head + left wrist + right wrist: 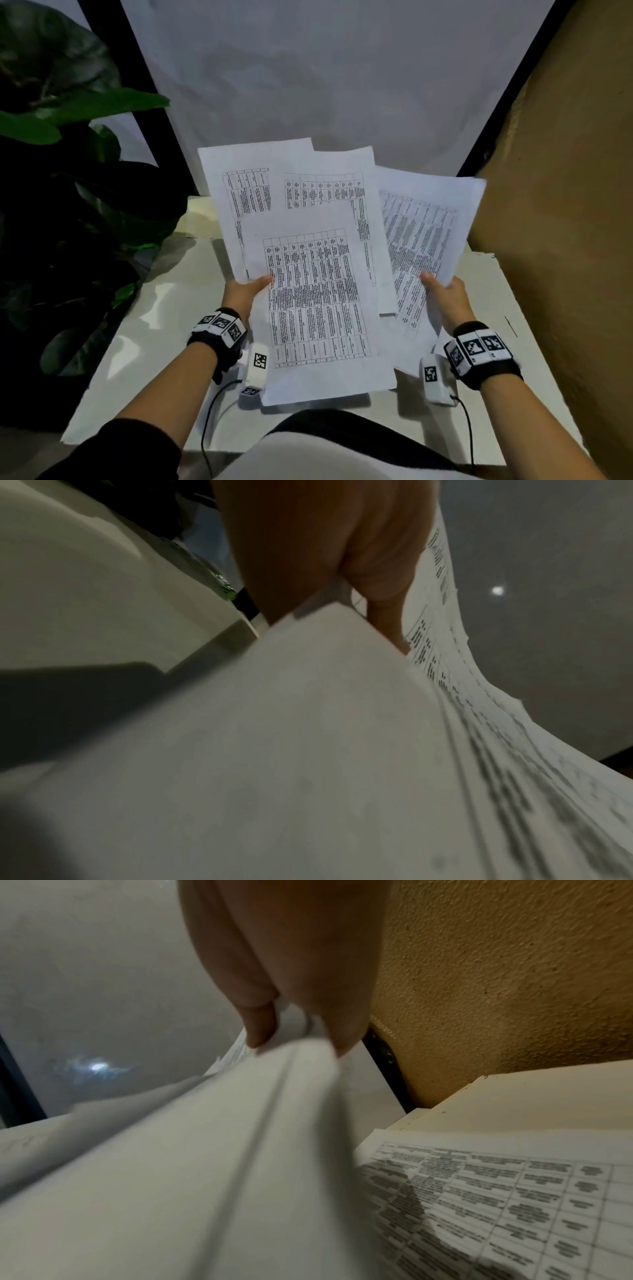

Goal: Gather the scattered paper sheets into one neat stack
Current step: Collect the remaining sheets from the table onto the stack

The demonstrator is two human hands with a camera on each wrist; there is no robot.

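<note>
Paper sheets [318, 274] are hanging fanned and uneven above the table [154, 342], lifted clear probably for squaring. Left hand [245, 294] is pinching one side, right hand [445, 298] the other, fingers [260, 1026] clamped on paper.

Looking down from head height over fanned paper sheets [318, 291]; wrist views peering close along each hand, sharing those sheets from either side.

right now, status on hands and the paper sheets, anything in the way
Left hand grips the fanned paper sheets; right hand pinches their right side. Sheets lifted off the table, edges not squared. One more sheet still on the table. Nothing blocking.
</note>
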